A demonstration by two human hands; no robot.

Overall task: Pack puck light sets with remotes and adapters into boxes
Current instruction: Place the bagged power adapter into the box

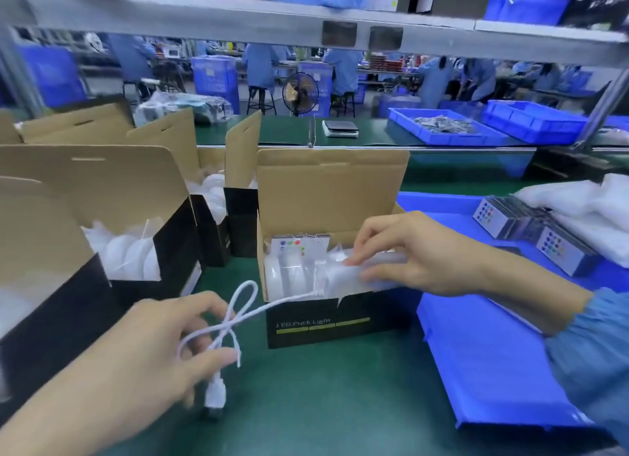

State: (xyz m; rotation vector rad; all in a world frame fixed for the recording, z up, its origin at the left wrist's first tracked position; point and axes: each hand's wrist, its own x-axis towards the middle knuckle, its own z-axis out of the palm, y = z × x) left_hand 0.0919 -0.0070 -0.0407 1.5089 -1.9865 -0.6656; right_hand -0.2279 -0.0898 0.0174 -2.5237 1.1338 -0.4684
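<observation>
An open black "LED Puck Light" box [320,322] with a raised cardboard lid stands mid-table. Inside it sit white puck lights [289,278] in clear bags and a remote [299,244] upright against the back wall. My right hand [415,251] rests on the bagged contents at the box's right end, its fingers pinching the plastic. My left hand [163,346], lower left of the box, grips a looped white cable [235,316]. The cable's plug [215,394] hangs below my fingers, and its other end runs into the box.
More open boxes of puck lights [132,254] stand at the left. A blue tray [476,336] at the right holds stacked remotes [510,217] and white bags [585,203]. Farther blue bins [442,128] sit across the green table [340,404]. Other people work behind.
</observation>
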